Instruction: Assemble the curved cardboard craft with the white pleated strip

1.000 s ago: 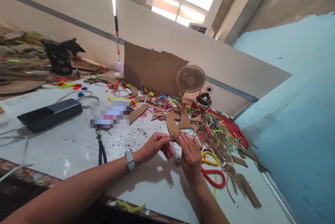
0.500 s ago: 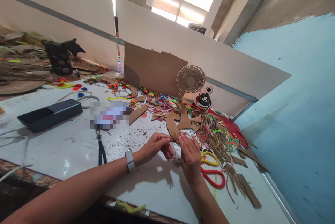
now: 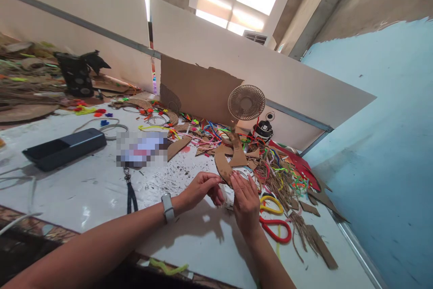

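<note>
My left hand (image 3: 202, 189) and my right hand (image 3: 246, 202) meet over the white table (image 3: 101, 190), fingers curled around a small pale thing between them that I cannot make out. The left wrist carries a white watch (image 3: 168, 207). Just past the fingertips lies a curved brown cardboard piece (image 3: 223, 165). To the right of my right hand lie scissors with a yellow handle (image 3: 271, 204) and a red handle (image 3: 276, 230).
Colourful pipe cleaners and cardboard strips (image 3: 280, 176) pile up on the right. A small fan (image 3: 246, 102) stands before a cardboard sheet (image 3: 198, 90). A dark flat device (image 3: 64, 148) and a lanyard (image 3: 131, 194) lie on the left. Paper scraps litter the middle. White partitions (image 3: 237, 63) ring the table.
</note>
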`<state>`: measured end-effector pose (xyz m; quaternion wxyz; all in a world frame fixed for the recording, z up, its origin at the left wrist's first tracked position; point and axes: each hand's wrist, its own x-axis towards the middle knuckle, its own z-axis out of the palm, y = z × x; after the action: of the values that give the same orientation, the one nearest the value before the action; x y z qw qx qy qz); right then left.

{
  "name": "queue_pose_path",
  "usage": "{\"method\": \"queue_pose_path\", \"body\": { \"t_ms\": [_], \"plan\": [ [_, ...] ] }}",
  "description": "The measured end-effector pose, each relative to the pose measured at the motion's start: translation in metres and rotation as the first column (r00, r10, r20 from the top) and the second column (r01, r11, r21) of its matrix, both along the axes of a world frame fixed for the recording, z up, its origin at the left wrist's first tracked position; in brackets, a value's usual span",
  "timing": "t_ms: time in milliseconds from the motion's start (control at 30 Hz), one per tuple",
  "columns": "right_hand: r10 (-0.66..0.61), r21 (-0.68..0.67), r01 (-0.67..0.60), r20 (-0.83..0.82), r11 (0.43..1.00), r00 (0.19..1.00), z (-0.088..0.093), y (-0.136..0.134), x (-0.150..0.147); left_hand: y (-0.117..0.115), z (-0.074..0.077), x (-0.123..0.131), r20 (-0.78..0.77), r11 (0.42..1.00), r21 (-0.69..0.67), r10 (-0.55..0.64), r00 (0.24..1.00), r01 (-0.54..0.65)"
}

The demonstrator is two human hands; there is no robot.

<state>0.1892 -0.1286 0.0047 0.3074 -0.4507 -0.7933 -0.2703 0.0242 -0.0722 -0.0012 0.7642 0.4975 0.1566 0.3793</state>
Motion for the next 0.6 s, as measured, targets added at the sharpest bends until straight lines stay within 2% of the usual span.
{"method": "queue_pose_path", "body": {
  "t_ms": [600],
  "plan": [
    [0.002, -0.024, -0.002, -0.019, 1.000, 1.000, -0.0025, -0.0003, 0.0001, 0.0012, -0.0026, 0.0001, 0.017, 1.000, 0.006, -0.009, 1.000, 0.009]
  ]
}}
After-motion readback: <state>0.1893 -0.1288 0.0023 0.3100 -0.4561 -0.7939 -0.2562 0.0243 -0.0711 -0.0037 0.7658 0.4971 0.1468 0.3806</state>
